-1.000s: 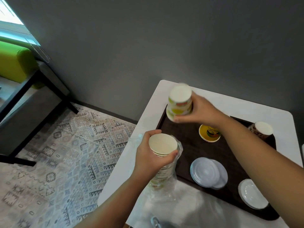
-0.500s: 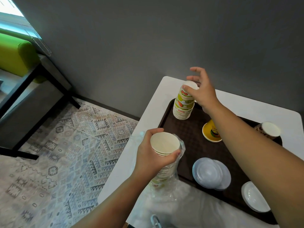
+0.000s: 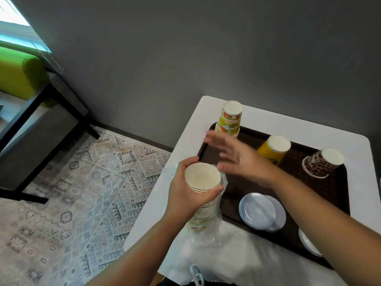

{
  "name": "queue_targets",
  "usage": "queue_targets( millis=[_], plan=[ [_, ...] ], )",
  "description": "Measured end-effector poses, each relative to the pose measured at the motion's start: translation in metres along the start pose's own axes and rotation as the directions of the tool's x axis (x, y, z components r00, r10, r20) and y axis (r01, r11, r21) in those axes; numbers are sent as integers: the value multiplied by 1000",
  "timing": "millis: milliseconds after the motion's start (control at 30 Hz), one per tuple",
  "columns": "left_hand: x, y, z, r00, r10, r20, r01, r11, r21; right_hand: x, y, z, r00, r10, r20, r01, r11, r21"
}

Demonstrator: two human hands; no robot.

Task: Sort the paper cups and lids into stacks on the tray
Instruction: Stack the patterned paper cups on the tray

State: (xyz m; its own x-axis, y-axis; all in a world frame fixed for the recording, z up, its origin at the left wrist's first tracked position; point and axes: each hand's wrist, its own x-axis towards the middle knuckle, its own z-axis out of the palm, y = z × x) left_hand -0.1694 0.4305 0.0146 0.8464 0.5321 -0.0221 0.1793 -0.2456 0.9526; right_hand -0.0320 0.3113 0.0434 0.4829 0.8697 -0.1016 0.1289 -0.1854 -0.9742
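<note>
- Brown tray [image 3: 340, 182] sits on white table [image 3: 288, 120]; tray's far edge is near the wall side, with a bare table strip at 12 and 3 o'clock.
- Free tray floor at centre, between the right hand [image 3: 241, 159] and the lids.
- Left hand [image 3: 185, 195] grips a nested stack of upturned cups [image 3: 202, 182], fingers wrapped round it, at the tray's 9 o'clock edge; stack's lower part is in a clear plastic sleeve [image 3: 208, 228].
- Right hand is spread, fingers straight, holding nothing, motion-blurred, above the tray just beyond the held stack.
- Fruit-print cup stack [image 3: 228, 118], upside down, at the tray's 11 o'clock corner.
- Yellow cup [image 3: 273, 149] inverted at 12; leopard-print cup [image 3: 321, 162] inverted at 1–2.
- Clear lids [image 3: 259, 211] overlapping at 6; white lid [image 3: 307, 242] at 5, partly hidden by the right arm.
- Grey wall [image 3: 206, 48] behind; patterned rug [image 3: 72, 193] at 9; green seat [image 3: 18, 75] at 10.
</note>
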Motion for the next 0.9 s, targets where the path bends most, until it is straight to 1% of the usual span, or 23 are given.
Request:
queue_targets(
  millis=[33,67,100,167,233,300,367,467,500,567,700,900],
  plan=[
    [-1,0,0,1000,10,2,-10,1000,-7,-11,4,8,997,30,76,-31,999,14],
    [-3,-1,-1,1000,23,1,-23,1000,-8,-21,10,17,995,39,95,-39,999,-4],
    [-4,-3,-1,999,36,0,-36,999,-9,-29,17,26,996,37,78,-35,999,-30],
    [-8,-5,-1,998,59,4,-59,998,-16,-40,27,46,999,39,2,-39,999,-25],
    [-14,-6,0,997,80,11,-80,996,-29,-46,33,65,994,46,-97,-43,999,29],
    [-22,-7,0,996,93,6,-92,994,-50,-47,39,82,977,55,-208,-43,997,64],
    [-30,-12,0,996,93,1,-93,994,-55,-48,47,94,960,52,-276,-37,998,60],
    [-43,-23,0,999,31,-6,-31,998,-62,-49,59,109,955,135,-264,-119,990,76],
    [-47,-28,-1,1000,6,-6,-7,998,-66,-49,64,112,948,151,-279,-135,988,78],
    [-54,-38,-1,1000,-28,3,28,998,-56,-51,70,117,937,160,-312,-162,987,21],
    [-65,-55,3,995,-100,29,100,995,-25,-57,73,123,924,222,-311,-257,964,-74],
    [-71,-66,4,989,-141,47,140,990,14,-60,77,127,924,264,-278,-302,948,-103]
  ],
)
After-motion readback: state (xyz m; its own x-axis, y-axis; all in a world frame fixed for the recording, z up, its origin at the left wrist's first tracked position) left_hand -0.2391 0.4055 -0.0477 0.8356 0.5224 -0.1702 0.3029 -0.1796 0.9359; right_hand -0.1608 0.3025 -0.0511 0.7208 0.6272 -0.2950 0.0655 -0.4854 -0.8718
